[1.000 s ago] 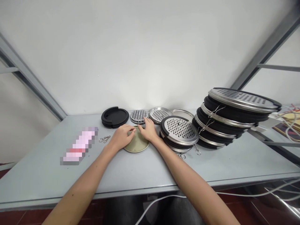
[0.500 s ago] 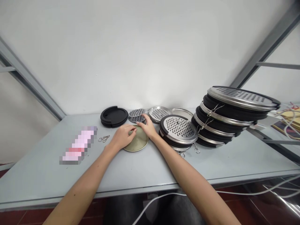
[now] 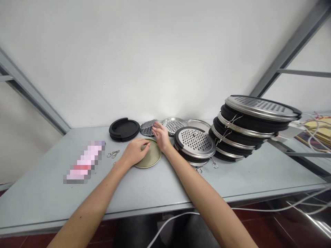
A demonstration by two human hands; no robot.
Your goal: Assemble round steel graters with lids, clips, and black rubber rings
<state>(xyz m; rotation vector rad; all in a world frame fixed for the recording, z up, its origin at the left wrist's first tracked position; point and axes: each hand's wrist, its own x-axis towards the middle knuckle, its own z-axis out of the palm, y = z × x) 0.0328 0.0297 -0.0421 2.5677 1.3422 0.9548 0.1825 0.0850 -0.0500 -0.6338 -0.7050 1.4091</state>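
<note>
A shallow, olive-gold round lid or tray (image 3: pixel 152 156) lies on the table in front of me. My left hand (image 3: pixel 134 151) rests over its left side, with fingers bent and thumb near the forefinger. Anything in that pinch is too small to make out. Just past the lid, my right hand (image 3: pixel 161 137) has thumb and fingers closed at the right edge of a toothed metal grater disc (image 3: pixel 149 124). This disc is tilted, its right side raised above another grater disc (image 3: pixel 148 132).
Behind my left hand sits a black round base (image 3: pixel 125 129). Wire clips (image 3: pixel 113 154) and a blurred pink item (image 3: pixel 85 162) lie left. Rightward are a flat metal grater (image 3: pixel 174 125), a shiny ring (image 3: pixel 199 124), an assembled grater (image 3: pixel 195 143) and a tall leaning stack (image 3: pixel 245 131).
My right hand has shifted up and left onto the grater disc, whose right side has risen. My left hand stays over the lid. The whole view has moved slightly.
</note>
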